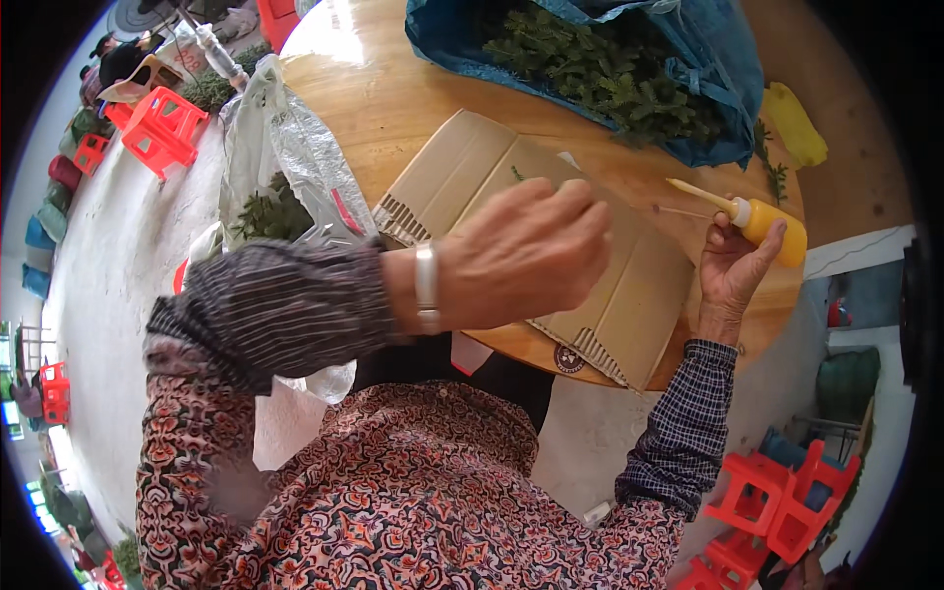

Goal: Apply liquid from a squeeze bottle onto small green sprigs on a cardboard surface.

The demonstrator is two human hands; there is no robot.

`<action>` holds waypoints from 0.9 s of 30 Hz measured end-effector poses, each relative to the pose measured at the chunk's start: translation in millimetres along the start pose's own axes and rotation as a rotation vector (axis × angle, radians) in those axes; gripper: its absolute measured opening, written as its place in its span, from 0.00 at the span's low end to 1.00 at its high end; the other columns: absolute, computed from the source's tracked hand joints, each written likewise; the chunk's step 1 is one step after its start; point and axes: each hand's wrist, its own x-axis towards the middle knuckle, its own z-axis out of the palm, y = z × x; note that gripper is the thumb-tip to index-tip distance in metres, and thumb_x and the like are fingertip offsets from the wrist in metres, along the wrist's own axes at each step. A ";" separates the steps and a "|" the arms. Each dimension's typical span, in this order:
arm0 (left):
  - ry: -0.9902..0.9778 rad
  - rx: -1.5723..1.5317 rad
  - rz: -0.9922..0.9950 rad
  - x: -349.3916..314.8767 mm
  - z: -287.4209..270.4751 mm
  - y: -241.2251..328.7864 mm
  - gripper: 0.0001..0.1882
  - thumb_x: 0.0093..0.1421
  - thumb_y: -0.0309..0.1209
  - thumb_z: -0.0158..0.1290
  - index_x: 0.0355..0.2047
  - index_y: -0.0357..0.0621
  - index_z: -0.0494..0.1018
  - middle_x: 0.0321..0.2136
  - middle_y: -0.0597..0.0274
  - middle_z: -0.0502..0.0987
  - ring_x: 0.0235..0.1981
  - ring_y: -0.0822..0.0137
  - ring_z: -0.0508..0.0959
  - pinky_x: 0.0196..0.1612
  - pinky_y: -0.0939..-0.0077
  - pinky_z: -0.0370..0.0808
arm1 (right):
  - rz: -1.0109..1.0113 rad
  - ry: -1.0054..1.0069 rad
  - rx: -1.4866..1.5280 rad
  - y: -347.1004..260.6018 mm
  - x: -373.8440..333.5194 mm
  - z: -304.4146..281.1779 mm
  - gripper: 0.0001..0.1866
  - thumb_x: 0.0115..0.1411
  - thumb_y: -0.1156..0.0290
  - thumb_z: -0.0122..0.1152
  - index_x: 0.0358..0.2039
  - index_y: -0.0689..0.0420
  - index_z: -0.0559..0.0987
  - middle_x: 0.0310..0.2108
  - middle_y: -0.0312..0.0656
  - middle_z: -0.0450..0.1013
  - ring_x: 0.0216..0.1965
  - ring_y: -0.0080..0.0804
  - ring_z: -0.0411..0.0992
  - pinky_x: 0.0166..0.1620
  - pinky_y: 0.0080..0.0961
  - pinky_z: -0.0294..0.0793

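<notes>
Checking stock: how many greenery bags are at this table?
2: the blue bag at the far side of the table, and the clear bag at its left. More may be hidden.

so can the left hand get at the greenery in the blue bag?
Probably yes: the blue bag is open, its greenery exposed; nothing visible blocks the left hand, though what it holds, if anything, is hidden.

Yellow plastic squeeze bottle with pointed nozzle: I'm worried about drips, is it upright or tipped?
Tipped: in the bare right hand, the yellow plastic bottle lies sideways, its pale pointed nozzle aimed left.
</notes>
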 end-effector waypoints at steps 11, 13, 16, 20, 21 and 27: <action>0.005 -0.071 -0.031 0.5 34.6 5.9 0.06 0.51 0.29 0.55 0.31 0.49 0.73 0.31 0.65 0.67 0.29 0.71 0.68 0.31 0.78 0.69 | 0.014 -0.043 0.038 -4.7 7.9 -24.5 0.24 0.60 0.49 0.56 0.43 0.58 0.70 0.34 0.45 0.76 0.24 0.24 0.75 0.22 0.10 0.71; 0.111 -0.160 -0.024 -9.8 30.1 9.9 0.04 0.50 0.29 0.55 0.28 0.48 0.74 0.28 0.64 0.66 0.25 0.70 0.67 0.31 0.77 0.68 | 0.012 -0.032 0.038 -5.0 9.4 -25.4 0.25 0.59 0.49 0.56 0.43 0.59 0.70 0.34 0.45 0.76 0.24 0.24 0.75 0.22 0.10 0.71; 0.215 -0.248 -0.027 -18.4 28.2 12.6 0.02 0.49 0.28 0.56 0.24 0.47 0.74 0.25 0.63 0.66 0.22 0.69 0.66 0.31 0.76 0.67 | 0.016 -0.027 0.035 -3.9 10.4 -23.3 0.25 0.59 0.49 0.56 0.43 0.59 0.70 0.34 0.46 0.76 0.25 0.24 0.75 0.23 0.10 0.72; 0.255 -0.457 -0.144 -18.8 32.7 16.7 0.04 0.50 0.26 0.56 0.28 0.44 0.77 0.24 0.64 0.70 0.20 0.69 0.69 0.30 0.75 0.69 | 0.010 -0.041 0.054 -3.1 6.9 -17.4 0.26 0.59 0.49 0.56 0.44 0.59 0.69 0.35 0.47 0.75 0.26 0.26 0.74 0.24 0.10 0.72; 0.256 -0.459 -0.144 -17.3 27.4 14.4 0.04 0.50 0.26 0.56 0.28 0.44 0.77 0.24 0.64 0.70 0.20 0.69 0.69 0.30 0.75 0.69 | 0.009 -0.040 0.052 -3.8 4.9 -17.7 0.26 0.59 0.49 0.56 0.44 0.59 0.69 0.35 0.47 0.75 0.26 0.26 0.74 0.24 0.10 0.72; -0.127 -1.427 -0.780 -9.1 3.1 -16.5 0.12 0.52 0.25 0.58 0.39 0.43 0.76 0.23 0.66 0.75 0.20 0.74 0.71 0.23 0.82 0.68 | -0.015 -0.025 0.104 -9.9 -3.3 -17.5 0.26 0.59 0.50 0.58 0.45 0.60 0.69 0.37 0.49 0.74 0.28 0.28 0.74 0.25 0.11 0.73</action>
